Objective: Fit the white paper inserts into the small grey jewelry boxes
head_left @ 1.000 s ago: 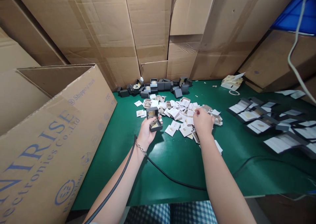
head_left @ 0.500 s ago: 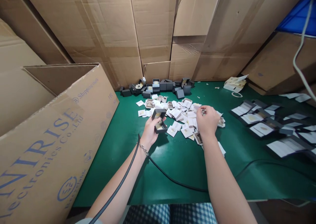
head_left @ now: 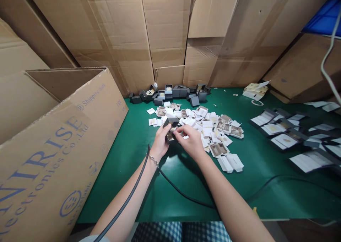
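Note:
My left hand (head_left: 160,142) is closed around a small black box (head_left: 172,121) with its lid raised, held above the green table. A dark insert shows partly inside the box, behind my fingers. At the box's opening is my right hand (head_left: 192,140), thumb and fingertips pinched together over the inside. Whatever the pinch holds is too small and hidden to make out. Just beyond both hands lies a loose pile of white folded cards (head_left: 190,122), mixed with small grey-brown trays (head_left: 220,149).
Several black boxes (head_left: 179,92) line the table's back edge. More open dark boxes with white cards (head_left: 283,141) spread at the right. A big carton (head_left: 106,110) stands at the left. A black cable (head_left: 186,195) crosses the front, running past my left wrist.
My right hand has moved left from the card pile to the black box in my left hand. The trays and cards it covered now show. The left hand stays nearly in place.

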Available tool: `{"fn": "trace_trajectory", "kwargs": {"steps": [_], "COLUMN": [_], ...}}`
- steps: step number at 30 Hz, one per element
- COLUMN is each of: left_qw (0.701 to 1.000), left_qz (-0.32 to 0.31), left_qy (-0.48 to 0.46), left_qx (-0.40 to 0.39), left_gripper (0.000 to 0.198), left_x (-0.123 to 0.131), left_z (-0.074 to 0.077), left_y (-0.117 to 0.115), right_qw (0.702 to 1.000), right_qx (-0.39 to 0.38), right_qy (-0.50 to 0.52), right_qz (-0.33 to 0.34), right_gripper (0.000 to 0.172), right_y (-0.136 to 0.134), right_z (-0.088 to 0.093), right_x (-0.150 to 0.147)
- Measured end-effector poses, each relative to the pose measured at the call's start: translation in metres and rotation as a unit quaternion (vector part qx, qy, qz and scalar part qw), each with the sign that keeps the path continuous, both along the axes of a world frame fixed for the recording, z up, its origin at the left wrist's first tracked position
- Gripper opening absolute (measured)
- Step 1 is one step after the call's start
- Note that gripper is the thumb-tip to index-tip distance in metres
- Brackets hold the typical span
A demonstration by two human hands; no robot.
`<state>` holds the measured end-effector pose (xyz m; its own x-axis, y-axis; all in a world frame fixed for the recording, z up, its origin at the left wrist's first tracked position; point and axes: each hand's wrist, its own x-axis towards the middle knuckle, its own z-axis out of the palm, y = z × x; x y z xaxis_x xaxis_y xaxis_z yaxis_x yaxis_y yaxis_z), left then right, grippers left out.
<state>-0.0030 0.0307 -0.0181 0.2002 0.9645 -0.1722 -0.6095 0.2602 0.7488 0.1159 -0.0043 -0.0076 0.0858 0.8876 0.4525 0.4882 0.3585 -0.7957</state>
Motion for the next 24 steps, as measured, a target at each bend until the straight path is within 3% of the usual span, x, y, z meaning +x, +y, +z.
{"fn": "trace_trajectory", "kwargs": {"steps": [4, 8, 14, 19, 24], "left_qw": [1.000, 1.000, 0.997, 0.994, 0.995], "left_qz": [0.007, 0.013, 0.022, 0.014, -0.005], "left_qy": [-0.001, 0.000, 0.035, 0.060, 0.066], "left_qx": [0.012, 0.024, 0.059, 0.095, 0.079], "left_gripper": [0.029, 0.029, 0.035, 0.034, 0.054], "left_x": [-0.0014, -0.0023, -0.0038, -0.0044, -0.0046], "left_z": [-0.0015, -0.0003, 0.0003, -0.0007, 0.0005], "left_y": [0.0025, 0.0041, 0.0050, 0.0049, 0.0029], "right_qw": [0.997, 0.987, 0.988, 0.977, 0.957], "right_qx": [-0.052, -0.119, -0.119, -0.207, -0.281], "right_qy": [0.025, 0.079, 0.014, 0.025, 0.076], "right_qz": [0.060, 0.071, 0.101, 0.034, 0.014], "right_gripper": [0.028, 0.017, 0.026, 0.018, 0.034], "right_y": [-0.0007, 0.0028, 0.0035, 0.0040, 0.0063], "right_z": [-0.0010, -0.0033, 0.0005, -0.0001, -0.0076], "right_x": [-0.0016, -0.0003, 0.0017, 0.0027, 0.0036]}}
